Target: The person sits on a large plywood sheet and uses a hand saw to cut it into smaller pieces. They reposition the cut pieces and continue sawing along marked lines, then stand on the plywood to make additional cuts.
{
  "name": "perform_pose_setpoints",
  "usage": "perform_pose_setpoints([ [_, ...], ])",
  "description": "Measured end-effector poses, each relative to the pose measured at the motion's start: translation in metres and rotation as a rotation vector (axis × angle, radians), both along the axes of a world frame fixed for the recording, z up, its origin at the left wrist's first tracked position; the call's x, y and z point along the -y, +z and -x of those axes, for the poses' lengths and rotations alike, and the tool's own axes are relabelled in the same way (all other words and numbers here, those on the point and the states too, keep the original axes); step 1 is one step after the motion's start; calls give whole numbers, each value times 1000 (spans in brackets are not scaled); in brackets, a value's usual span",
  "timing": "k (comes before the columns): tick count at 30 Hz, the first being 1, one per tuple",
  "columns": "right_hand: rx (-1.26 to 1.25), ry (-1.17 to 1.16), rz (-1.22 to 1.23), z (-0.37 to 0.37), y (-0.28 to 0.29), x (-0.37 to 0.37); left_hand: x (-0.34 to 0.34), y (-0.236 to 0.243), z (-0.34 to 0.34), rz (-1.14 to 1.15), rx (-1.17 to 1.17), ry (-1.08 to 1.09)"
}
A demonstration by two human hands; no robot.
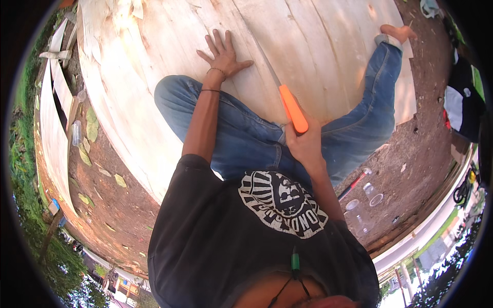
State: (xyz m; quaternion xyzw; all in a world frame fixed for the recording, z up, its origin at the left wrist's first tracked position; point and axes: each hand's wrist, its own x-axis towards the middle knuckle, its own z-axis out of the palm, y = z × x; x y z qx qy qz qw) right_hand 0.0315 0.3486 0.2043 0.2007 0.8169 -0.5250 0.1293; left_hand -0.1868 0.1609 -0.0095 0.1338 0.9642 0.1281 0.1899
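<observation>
A pale wooden sheet, like plywood (169,46), spreads out in front of me, and I sit on it in blue jeans. My left hand (224,57) lies flat on it with the fingers spread, left of a long dark line running away from me. Close to my lap, my right hand (306,146) is wrapped around the orange handle (292,109) of a handsaw. Its thin blade (272,69) is seen almost edge-on and points away along that line. How deep the blade sits in the wood I cannot tell.
Clear plastic cups (373,194) and a red-and-black handled tool (354,184) lie on the dirt at my right. Long wood strips (54,131), a clear plastic bottle (77,133) and fallen leaves (92,124) are at the left. Dark cloth (465,95) lies far right.
</observation>
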Motion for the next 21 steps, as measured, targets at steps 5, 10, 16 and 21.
perform_pose_setpoints([
  [5,-220,-16,-44,-28,-2,-3,6,-1,-2,-40,-20,-15],
  [10,-191,-13,-61,-1,-15,-2,2,-6,-6,-20,-26,-12],
  [16,-323,-38,-16,-32,-2,-1,9,-6,-4,-41,-51,-11],
  [21,-139,-108,-5,2,-30,0,1,-6,-2,-86,-94,-16],
])
